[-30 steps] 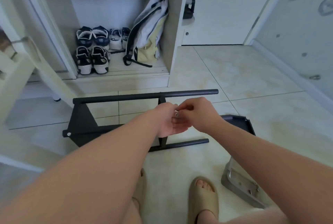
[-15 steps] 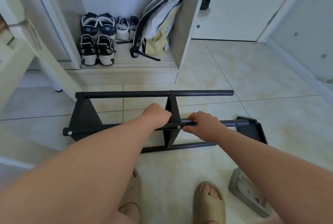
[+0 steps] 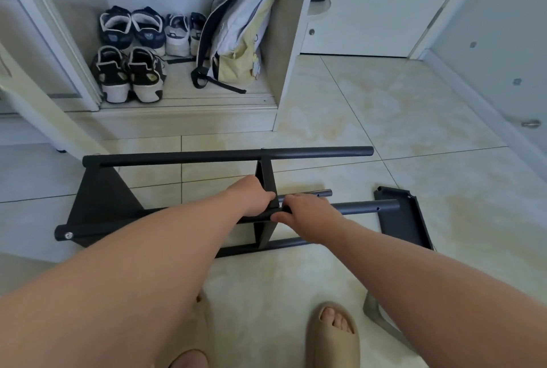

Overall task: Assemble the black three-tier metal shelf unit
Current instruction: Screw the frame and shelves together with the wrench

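Note:
The black metal shelf unit (image 3: 183,156) lies on its side on the tiled floor, with long round poles running left to right. One shelf panel (image 3: 97,198) sits at the left end and a second panel (image 3: 266,178) stands across the middle. My left hand (image 3: 251,197) grips the near pole just left of the middle panel. My right hand (image 3: 305,213) holds the same pole (image 3: 370,207) right of that panel, thumb and fingers pinched at the joint. What the fingertips hold is hidden. A loose black shelf tray (image 3: 405,219) lies on the floor at the right.
An open cupboard behind the frame holds several shoes (image 3: 130,71) and a backpack (image 3: 239,30). A white door (image 3: 370,3) and wall are at the right. A grey metal part (image 3: 381,320) lies by my right foot in a beige slipper (image 3: 333,335). A white chair leg (image 3: 44,107) slants at left.
My hands dropped from handling a small piece in front of me to the near pole at the middle panel. The view moved closer and lower over the frame.

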Demonstrator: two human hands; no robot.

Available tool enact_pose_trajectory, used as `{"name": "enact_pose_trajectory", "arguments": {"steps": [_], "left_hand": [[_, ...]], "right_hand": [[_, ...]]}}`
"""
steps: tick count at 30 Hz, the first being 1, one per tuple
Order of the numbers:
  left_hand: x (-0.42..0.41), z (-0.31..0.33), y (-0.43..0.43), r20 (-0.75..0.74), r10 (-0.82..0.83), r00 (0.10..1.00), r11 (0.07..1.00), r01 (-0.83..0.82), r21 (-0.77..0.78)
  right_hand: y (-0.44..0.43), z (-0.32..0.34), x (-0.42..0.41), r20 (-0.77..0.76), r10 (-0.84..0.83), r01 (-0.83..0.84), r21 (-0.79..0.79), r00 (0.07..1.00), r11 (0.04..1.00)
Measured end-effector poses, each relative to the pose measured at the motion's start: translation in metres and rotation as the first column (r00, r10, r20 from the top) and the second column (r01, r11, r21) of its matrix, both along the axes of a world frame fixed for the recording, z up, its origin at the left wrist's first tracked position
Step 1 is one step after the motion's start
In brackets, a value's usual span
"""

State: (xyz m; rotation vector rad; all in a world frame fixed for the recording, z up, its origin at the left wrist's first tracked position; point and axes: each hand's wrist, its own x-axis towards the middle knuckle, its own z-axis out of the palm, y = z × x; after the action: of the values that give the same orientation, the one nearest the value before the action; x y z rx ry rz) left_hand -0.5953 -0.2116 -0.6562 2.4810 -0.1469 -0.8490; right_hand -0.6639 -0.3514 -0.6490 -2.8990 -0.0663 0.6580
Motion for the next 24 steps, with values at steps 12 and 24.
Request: {"name": "enact_pose_trajectory", "arguments": {"steps": [12,24], "left_hand": [[-0.07,0.026,0.001,-0.159,-0.326,0.932,0.908,0.355,0.221],[-0.182,0.029,0.023,-0.146,-0.384,0.912,0.922,0.388,-0.001]], "right_hand": [[0.021,0.018,-0.094,-0.194,-0.018,0.02,0.007,0.981,1.0],[0.026,-0.013,-0.228,0.022,-0.172,0.169,0.094,0.985,0.981]]}}
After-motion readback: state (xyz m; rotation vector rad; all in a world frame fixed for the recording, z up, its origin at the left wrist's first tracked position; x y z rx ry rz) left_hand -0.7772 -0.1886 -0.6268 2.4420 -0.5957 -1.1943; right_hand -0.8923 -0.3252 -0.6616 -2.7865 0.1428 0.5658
